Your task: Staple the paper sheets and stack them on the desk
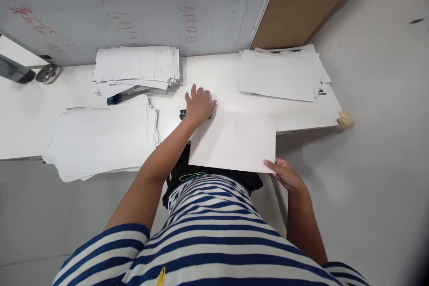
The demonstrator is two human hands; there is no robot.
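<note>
My right hand [286, 174] pinches the near right corner of a blank white sheet of paper [236, 140], thumb on top. The sheet lies partly on the table, and its near edge reaches past the table edge toward my body. My left hand [200, 106] is open, fingers spread and pointing away from me, at the sheet's far left corner. Beneath that hand is a small black object [182, 114]; it shows on both sides of the palm, but its kind is hidden.
Paper stacks lie at the back left [134, 65], front left [103, 138] and back right [276, 73] of the white table [214, 69]. Another dark object [114, 99] sits between the left stacks. A whiteboard [150, 4] stands behind; a wall [378, 98] is at right.
</note>
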